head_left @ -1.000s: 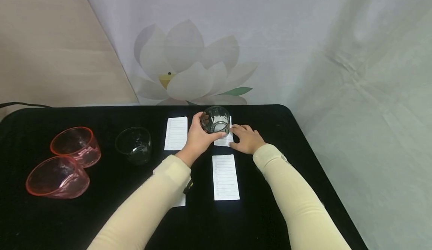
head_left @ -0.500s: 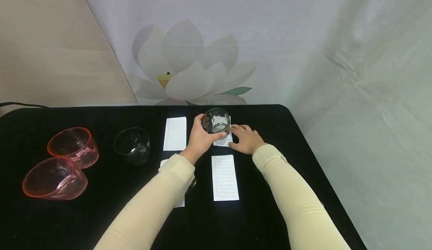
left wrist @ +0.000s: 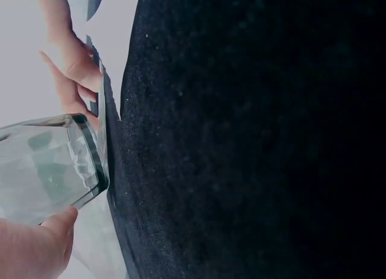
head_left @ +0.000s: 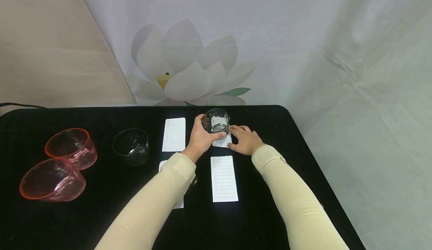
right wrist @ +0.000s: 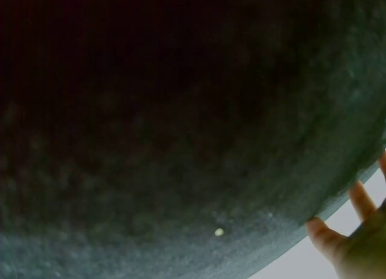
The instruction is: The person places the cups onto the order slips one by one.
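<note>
My left hand [head_left: 199, 138] grips a clear glass cup [head_left: 217, 119] from its left side, thumb toward me. Under the cup lies a small lined paper slip [head_left: 221, 142], partly covered by it. In the left wrist view the glass [left wrist: 54, 164] has its thick base at or just over the paper; I cannot tell whether they touch. My right hand [head_left: 247, 141] rests on the slip's right edge with its fingers spread. The same hand [left wrist: 69, 58] shows beyond the glass in the left wrist view. Some fingertips [right wrist: 325, 235] appear at the right wrist view's corner.
A second clear glass [head_left: 131, 146] stands left of my left arm. Two pink cups [head_left: 72, 146] stand farther left, close together. More lined slips lie at the back [head_left: 174, 134], in front [head_left: 224, 178] and partly under my left sleeve. The black table [head_left: 270, 122] ends before a white cloth.
The glass in my left hand has shifted slightly down and to the right over the slip, and the left forearm has moved slightly right. My right hand stays almost still at the slip's edge.
</note>
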`<state>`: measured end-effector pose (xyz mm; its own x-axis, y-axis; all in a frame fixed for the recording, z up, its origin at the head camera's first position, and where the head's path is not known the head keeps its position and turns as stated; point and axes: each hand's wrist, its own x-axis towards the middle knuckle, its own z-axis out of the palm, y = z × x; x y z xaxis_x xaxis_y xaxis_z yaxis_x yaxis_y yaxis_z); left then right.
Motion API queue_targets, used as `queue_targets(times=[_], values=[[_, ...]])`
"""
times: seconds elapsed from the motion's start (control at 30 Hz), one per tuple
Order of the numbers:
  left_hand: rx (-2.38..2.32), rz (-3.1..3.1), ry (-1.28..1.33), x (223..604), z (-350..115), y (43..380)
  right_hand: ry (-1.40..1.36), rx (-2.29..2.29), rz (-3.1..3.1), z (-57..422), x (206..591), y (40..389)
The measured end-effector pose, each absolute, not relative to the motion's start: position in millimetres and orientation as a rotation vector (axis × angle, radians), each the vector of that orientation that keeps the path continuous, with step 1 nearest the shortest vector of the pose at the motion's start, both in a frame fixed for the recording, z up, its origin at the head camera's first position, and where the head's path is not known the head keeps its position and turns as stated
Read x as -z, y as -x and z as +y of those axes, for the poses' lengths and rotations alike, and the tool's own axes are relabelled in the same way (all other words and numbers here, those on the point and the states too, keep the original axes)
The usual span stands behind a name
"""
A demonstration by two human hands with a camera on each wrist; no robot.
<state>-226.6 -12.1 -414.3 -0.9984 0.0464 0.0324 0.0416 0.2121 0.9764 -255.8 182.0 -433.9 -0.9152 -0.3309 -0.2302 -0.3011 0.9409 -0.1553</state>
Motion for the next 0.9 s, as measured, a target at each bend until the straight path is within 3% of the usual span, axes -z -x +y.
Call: queue_targets(times=[0.9], values=[[-1.845,2.505,-0.085,409.3,-0.5,234.0,0.455,0.164,2.813,185.6,425.0,254.9]])
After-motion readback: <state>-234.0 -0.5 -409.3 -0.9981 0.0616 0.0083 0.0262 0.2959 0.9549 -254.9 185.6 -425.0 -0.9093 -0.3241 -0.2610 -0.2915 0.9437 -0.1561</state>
